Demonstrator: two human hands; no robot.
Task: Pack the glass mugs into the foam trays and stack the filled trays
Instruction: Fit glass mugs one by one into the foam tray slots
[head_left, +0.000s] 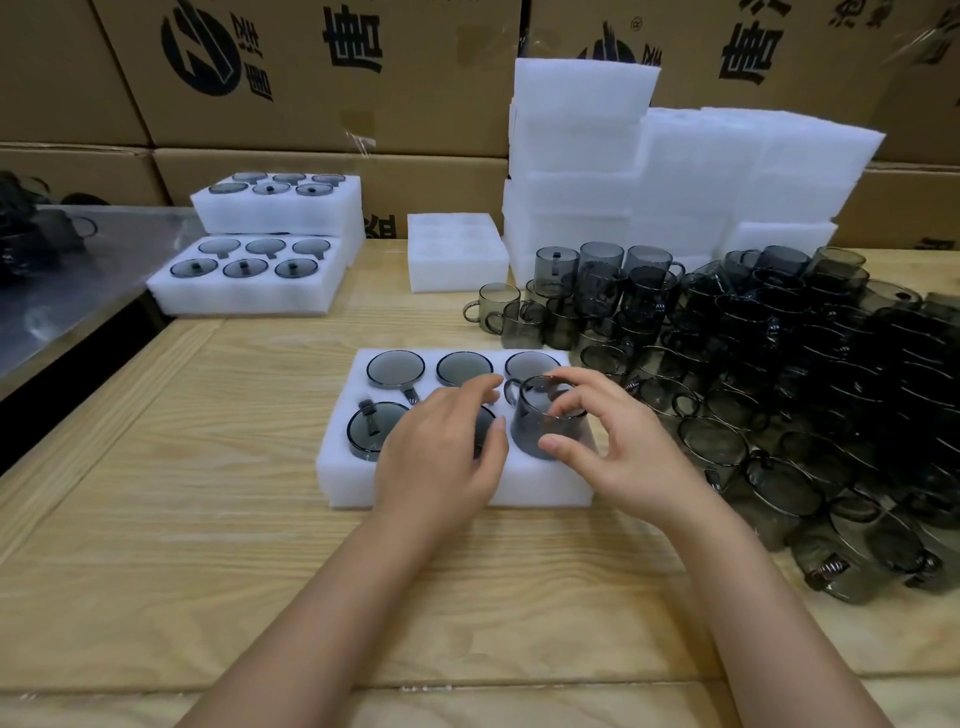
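Note:
A white foam tray (343, 467) lies in front of me on the wooden table, with smoky glass mugs sunk in its pockets. My right hand (618, 457) pinches a grey glass mug (535, 421) by its rim and side; the mug stands tilted, half way into the tray's near right pocket. My left hand (441, 452) lies over the near middle pocket, fingers relaxed, covering the mug there. Three mugs fill the far row and one sits in the near left pocket (369, 428).
A large heap of loose mugs (779, 374) covers the table's right side. Filled trays (249, 280) are stacked at the far left, an empty tray (457, 254) stands behind, tall foam stacks (675, 171) and cardboard boxes (311, 78) line the back.

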